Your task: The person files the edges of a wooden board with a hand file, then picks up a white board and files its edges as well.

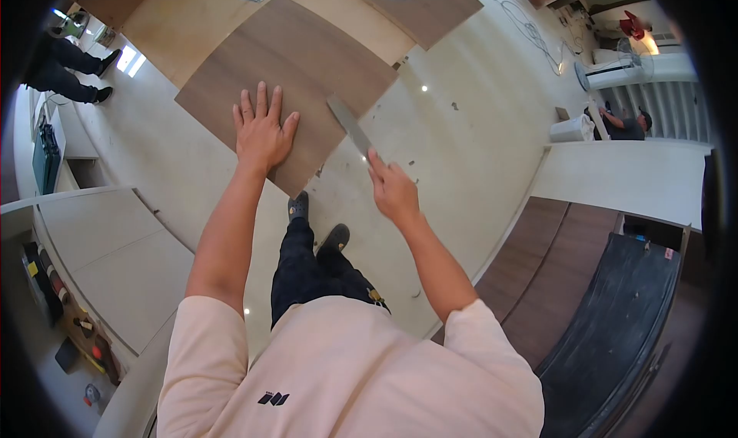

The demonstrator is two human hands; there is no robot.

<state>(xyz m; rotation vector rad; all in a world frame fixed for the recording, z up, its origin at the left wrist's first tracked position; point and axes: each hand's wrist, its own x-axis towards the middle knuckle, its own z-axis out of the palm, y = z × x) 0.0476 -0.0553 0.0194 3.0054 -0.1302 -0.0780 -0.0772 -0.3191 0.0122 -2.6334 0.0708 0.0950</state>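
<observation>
- Left hand (263, 138): open, palm down, fingers spread; it grips nothing and presses on the brown wood-grain panel (323, 49). The broad contact appears meant to stop the panel sliding.
- Right hand (396, 192): closed around the near end of a long, flat, grey metal file-like tool (350, 126), leaving most of its length free. The tool lies across the panel's right-hand edge, its far end over the face; this hold presumably keeps the knuckles clear of the board.
- Panel: carried by a larger pale plywood sheet (184, 23), projecting well past that sheet's near edge, one corner towards the person's feet. The overhang probably gives the tool room below the edge.
- Second brown wood-grain panel (442, 7): on the plywood's far right part, well apart from both hands, seemingly out of the way.
- Glossy pale floor (461, 153): small dark scraps noted, right of the panel.
- Others: one person in dark trousers (69, 69) stands off to the left; another person (626, 126) is at far right.
</observation>
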